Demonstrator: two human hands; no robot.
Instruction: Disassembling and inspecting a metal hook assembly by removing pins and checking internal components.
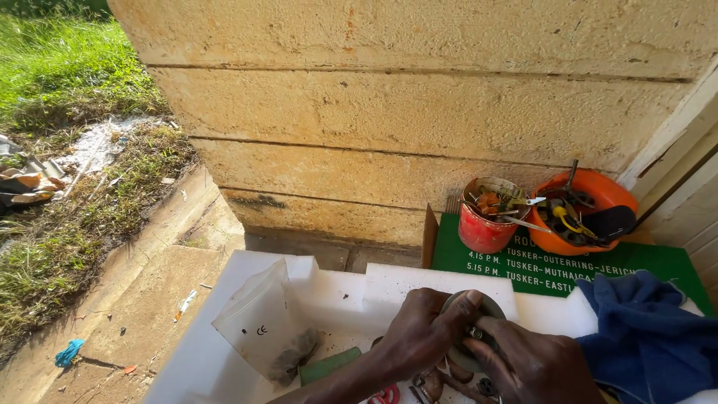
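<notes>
Both hands, left hand and right hand, clasp a round grey metal part over a white foam tray; steady fingers should keep it from slipping.

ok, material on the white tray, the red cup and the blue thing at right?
White moulded tray: likely foam, matte with thick blocky walls. Red round cup: looks like plastic, scuffed and dirty. Blue crumpled cloth: soft fabric, folds and fuzzy nap.
</notes>
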